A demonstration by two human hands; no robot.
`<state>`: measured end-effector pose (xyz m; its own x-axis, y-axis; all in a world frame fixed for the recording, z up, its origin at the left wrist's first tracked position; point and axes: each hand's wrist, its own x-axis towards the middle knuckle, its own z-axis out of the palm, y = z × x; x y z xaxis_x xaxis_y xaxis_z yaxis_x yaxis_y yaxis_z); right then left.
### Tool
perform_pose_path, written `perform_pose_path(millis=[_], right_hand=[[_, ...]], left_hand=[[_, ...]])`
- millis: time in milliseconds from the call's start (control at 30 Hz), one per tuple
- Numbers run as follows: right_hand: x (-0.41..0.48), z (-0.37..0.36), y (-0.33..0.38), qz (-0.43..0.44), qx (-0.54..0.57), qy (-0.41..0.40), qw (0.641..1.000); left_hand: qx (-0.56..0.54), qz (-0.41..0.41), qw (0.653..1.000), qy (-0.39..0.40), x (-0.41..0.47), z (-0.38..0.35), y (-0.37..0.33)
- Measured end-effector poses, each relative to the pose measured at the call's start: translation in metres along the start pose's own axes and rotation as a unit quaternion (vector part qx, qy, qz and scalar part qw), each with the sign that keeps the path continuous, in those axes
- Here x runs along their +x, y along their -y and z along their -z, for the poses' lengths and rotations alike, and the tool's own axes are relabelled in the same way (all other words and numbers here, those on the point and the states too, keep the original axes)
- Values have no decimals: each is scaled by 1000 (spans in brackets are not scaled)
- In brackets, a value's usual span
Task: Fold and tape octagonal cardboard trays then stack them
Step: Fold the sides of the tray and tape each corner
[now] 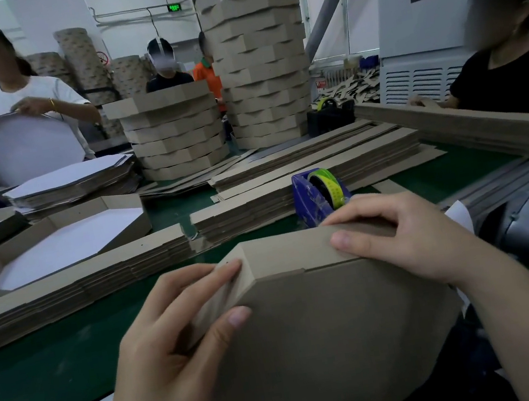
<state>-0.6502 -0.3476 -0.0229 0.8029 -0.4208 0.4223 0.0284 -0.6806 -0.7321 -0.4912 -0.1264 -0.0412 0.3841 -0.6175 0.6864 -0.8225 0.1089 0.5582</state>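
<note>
I hold a brown octagonal cardboard tray (314, 324) upside down in front of me, its flat base facing up. My left hand (172, 329) grips the folded side wall at the tray's left corner, thumb on the base, fingers on the wall. My right hand (397, 238) grips the far right wall, thumb pressing near the seam between wall and base. A blue tape dispenser (316, 197) with a yellow-green roll stands just behind the tray. Two tall stacks of finished trays (176, 134) (261, 55) rise at the back of the table.
Piles of flat cardboard strips (71, 283) (312, 161) lie on the green table (39, 364). An open tray (64, 239) with a white inside sits at left, flat white octagon blanks (73, 182) behind it. A black tape dispenser (329, 117) stands farther back. People work around the table.
</note>
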Motion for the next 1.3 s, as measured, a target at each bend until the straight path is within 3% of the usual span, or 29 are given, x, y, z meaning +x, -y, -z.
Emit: perform_pose_path(millis=[133, 333, 600, 900, 1000, 1100, 1167, 1233, 1300], right_hand=[[8, -14, 6, 5, -14, 3, 1000], [15, -30, 13, 0, -11, 3, 1000], [23, -46, 17, -15, 45, 0, 999], [34, -51, 20, -9, 32, -9, 999], [36, -46, 14, -15, 88, -36, 995], [44, -27, -9, -84, 114, -165, 976], [54, -10, -36, -167, 24, -236, 957], [59, 3, -62, -260, -79, -240, 932], [62, 9, -80, -311, -84, -207, 924]], left_hand=[[5, 3, 1000, 8, -4, 11, 13], [17, -10, 995, 93, 5, 26, 21], [199, -84, 959, 184, 37, 6, -2], [220, -90, 956, 170, 38, 9, 2], [201, -70, 963, 166, 36, 7, 6], [197, -61, 964, 169, 38, 5, 7], [195, -60, 963, 174, 39, 3, 6], [191, -59, 964, 177, 40, 1, 5], [190, -56, 964, 179, 41, 0, 5]])
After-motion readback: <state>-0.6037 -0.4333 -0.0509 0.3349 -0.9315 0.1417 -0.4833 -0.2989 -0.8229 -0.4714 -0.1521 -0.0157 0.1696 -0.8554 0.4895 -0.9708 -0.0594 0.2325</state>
